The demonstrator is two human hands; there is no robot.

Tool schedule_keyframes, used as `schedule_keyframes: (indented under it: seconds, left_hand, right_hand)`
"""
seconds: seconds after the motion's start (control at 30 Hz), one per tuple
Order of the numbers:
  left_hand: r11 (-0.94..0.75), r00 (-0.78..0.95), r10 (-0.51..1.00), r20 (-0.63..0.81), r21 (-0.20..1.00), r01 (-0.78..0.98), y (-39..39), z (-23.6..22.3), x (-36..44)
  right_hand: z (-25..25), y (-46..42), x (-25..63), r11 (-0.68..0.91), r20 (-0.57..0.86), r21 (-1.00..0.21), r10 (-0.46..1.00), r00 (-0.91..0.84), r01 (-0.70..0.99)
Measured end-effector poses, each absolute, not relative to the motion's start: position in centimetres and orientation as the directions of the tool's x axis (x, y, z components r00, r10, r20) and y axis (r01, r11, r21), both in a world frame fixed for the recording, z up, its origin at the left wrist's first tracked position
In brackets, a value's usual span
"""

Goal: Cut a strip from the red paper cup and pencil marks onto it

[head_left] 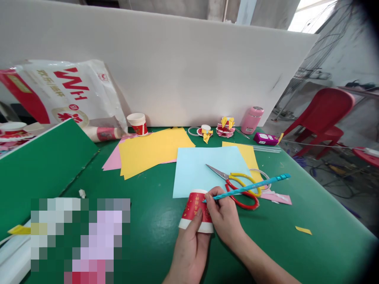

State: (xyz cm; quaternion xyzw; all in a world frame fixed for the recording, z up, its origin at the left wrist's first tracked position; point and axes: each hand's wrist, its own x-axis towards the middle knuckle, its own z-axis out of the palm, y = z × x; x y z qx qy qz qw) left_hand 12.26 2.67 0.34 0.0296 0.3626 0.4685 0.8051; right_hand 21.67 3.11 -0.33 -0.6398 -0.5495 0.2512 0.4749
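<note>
I see my left hand wrapped around a red paper cup, thumb pressed on its side, holding it tipped on the green table at the near edge of a light blue sheet; my right hand is pinched shut on a turquoise pen, its tip touching the cup's wall near the base; red-and-yellow scissors lie just beyond the right hand, partly on the blue sheet; yellow paper and a pink sheet are spread farther back; another red cup stands by a big white bag; a pink bottle stands against the white board.
</note>
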Motion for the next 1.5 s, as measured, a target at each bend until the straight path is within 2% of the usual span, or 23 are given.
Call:
schedule_keyframes:
  seconds: [0.8, 1.03, 1.5]
  left_hand:
    - [0.569, 0.312, 0.759, -0.571, 0.350, -0.744, 2.85, -0.10, 12.25]
    - [0.569, 0.347, 0.777, -0.525, 0.350, -0.744, 2.77, -0.37, 12.20]
    - [0.577, 0.306, 0.756, -0.579, 0.368, -0.730, 2.94, -0.06, 12.17]
  right_hand:
    - [-0.49, 3.16, 21.83, 0.054, 0.208, -0.877, 0.938, 0.276, 0.477]
    - [-0.46, 3.25, 21.71, 0.064, 0.201, -0.888, 0.945, 0.258, 0.456]
    - [-0.35, 3.17, 21.88, 0.057, 0.209, -0.877, 0.940, 0.271, 0.478]
